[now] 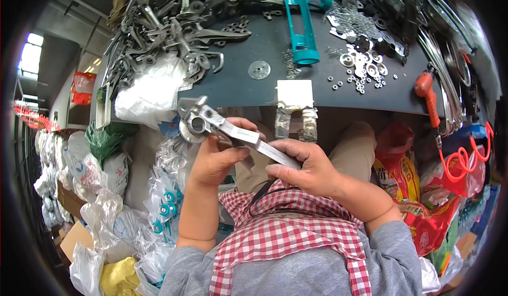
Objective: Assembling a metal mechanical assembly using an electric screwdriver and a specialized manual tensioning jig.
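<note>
Across my lap I hold a grey metal handle piece [278,156] with a white label [245,135] on its middle. It lies tilted, its wide end with a round hole up at the left, just past the table's front edge. My left hand [218,157] is closed around it below the wide end, thumb pressed in front. A thinner curved part like a trigger shows under that thumb. My right hand [307,166] grips the straight lower end between thumb and fingers. A small block-shaped metal fixture [295,95] stands at the table edge, ahead of the piece.
On the dark table [227,89] lie a heap of metal handles [159,37], a white plastic bag [151,92], a round disc [259,69], a teal frame [301,26], washers [365,63] and small nuts. An orange power driver [427,92] hangs right, by a coiled red hose [463,171].
</note>
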### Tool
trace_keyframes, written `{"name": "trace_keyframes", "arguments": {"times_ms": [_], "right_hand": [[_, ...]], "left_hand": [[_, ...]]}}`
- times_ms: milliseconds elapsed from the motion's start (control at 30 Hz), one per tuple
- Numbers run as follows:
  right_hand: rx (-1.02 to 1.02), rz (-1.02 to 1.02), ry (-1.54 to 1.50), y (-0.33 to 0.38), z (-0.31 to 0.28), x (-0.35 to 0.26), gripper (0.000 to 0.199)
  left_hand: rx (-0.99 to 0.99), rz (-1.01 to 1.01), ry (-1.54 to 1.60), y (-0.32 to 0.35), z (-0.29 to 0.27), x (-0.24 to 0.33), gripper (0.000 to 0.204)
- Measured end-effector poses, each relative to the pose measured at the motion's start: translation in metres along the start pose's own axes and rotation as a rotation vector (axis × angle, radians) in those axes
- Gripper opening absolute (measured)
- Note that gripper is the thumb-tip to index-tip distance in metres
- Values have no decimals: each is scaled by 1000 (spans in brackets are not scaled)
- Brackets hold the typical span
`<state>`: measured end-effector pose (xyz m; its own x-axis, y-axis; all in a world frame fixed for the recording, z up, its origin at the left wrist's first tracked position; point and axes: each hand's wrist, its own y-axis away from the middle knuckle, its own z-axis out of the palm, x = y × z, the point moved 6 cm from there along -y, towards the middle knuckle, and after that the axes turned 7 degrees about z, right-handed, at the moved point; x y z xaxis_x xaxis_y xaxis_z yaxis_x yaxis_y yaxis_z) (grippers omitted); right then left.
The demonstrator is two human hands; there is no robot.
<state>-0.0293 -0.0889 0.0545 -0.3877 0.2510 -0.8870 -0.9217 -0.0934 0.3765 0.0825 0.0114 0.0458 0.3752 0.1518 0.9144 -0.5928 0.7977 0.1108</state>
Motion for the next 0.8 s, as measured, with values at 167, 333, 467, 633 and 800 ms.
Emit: {"name": "trace_keyframes", "arguments": {"times_ms": [167,333,467,633,800], "right_hand": [[493,-768,628,9,-2,-13,47],[309,-732,870,15,19,-19,50],[655,-796,862,21,-87,-46,13],[1081,-535,1126,6,-213,-53,13],[1022,-511,1246,-23,-213,-57,22]], "left_hand": [[261,53,-203,19,4,-1,44],[328,251,108,24,9,6,51],[387,210,-142,37,-18,9,49],[517,165,-243,62,-60,-11,39],[602,-27,-461,79,-75,-36,37]]}}
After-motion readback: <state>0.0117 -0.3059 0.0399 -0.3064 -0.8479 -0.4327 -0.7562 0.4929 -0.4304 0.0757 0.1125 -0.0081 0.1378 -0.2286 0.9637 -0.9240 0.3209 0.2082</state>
